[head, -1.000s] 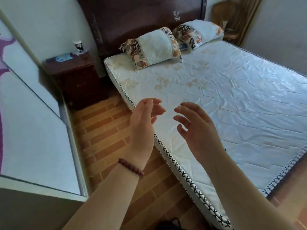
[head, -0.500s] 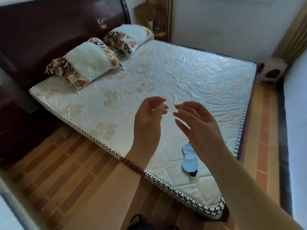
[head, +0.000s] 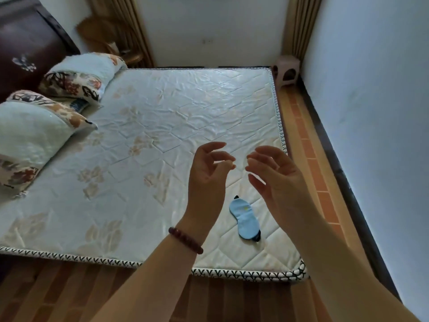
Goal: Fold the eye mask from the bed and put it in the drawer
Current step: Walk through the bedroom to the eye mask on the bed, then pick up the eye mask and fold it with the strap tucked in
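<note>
Mask point(head: 245, 220), lower centre, flat on bed point(head: 162, 126): your left hand point(head: 207, 180) and right hand point(head: 276, 180), loosely spread and empty, should pinch its ends evenly.

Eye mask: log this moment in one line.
phase: reaching | eye mask: flat on mattress, unfolded | left hand: open, empty | right hand: open, empty | drawer: not in view

I look down on a bare quilted mattress point(head: 162, 135) with pale flower prints and a black-and-white stitched edge. Two patterned pillows point(head: 34, 133) lie at its left end against a dark wooden headboard point(head: 25, 47). Beyond the bed a white wall point(head: 209, 26) stands between tan curtains point(head: 299, 22). Another pale wall point(head: 371, 112) runs along the right. The floor point(head: 58, 296) is brown brick-pattern tile. A small pinkish stool point(head: 287, 70) sits in the far corner. Daylight is soft.
</note>
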